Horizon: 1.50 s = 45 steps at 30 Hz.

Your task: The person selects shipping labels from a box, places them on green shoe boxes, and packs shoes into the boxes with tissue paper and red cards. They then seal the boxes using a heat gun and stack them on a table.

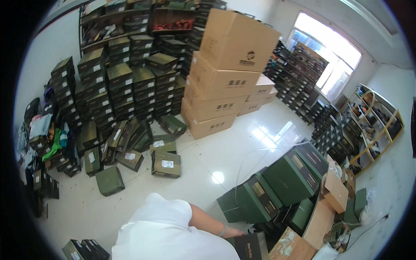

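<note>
White short-sleeved shirt (160,229) foremost; left hand (234,232) beside dark rectangular cardboard box (254,248), openness and grip undeterminable; box contents hidden.

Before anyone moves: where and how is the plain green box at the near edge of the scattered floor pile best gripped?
The green box is probably best gripped low on its left and right sides, coming from the near side: it sits flat, no handle shows, and other boxes lie beyond it.

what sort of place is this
Probably a stockroom, perhaps for shoes: it has stacks of dark green boxes, a tall pile of brown cartons, and a yellow-framed rack at the right.
</note>
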### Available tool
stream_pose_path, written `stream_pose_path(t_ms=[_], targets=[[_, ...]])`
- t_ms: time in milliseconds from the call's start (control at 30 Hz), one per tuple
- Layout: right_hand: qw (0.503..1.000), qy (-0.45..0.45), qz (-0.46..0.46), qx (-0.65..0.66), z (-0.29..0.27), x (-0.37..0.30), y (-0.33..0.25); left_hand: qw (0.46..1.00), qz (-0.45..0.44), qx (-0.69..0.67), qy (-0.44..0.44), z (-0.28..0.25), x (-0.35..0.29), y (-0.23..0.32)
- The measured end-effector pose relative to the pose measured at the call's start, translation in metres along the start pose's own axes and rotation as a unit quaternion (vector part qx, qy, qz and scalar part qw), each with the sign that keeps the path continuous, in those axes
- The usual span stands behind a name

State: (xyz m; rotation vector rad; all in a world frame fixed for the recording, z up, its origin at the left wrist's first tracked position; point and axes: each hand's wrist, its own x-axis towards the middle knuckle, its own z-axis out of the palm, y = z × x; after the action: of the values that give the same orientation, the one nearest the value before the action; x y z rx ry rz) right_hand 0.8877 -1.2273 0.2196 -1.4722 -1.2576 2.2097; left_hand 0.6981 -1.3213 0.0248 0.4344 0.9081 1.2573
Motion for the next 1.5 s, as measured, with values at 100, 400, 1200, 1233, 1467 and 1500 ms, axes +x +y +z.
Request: stream_pose_path(t_ms=[100,400,1200,1233,1467,1500], targets=[[0.999,-0.037,0.027,-0.020,0.033,0.011,0.007,0.993,0.111,0.012,0.031,-0.065,-0.077,0.000],[0.916,-0.277,0.173,-0.232,0.208,0.126,0.017,0.940,0.109,-0.198,0.256,-0.198,-0.252,0.001],[0.701,-0.405,0.401,-0.428,0.753,0.297,-0.027,0.606,0.385,-0.511,0.472,-0.335,-0.373,0.169],[0.698,-0.400,0.411,-0.429,0.770,0.304,-0.027,0.598,0.388,-0.522,0.469,-0.344,-0.376,0.175],[0.671,-0.371,0.425,-0.481,0.899,0.336,0.001,0.551,0.409,-0.582,0.437,-0.450,-0.417,0.193],[0.667,-0.369,0.428,-0.487,0.921,0.338,0.004,0.553,0.407,-0.575,0.445,-0.472,-0.426,0.188]])
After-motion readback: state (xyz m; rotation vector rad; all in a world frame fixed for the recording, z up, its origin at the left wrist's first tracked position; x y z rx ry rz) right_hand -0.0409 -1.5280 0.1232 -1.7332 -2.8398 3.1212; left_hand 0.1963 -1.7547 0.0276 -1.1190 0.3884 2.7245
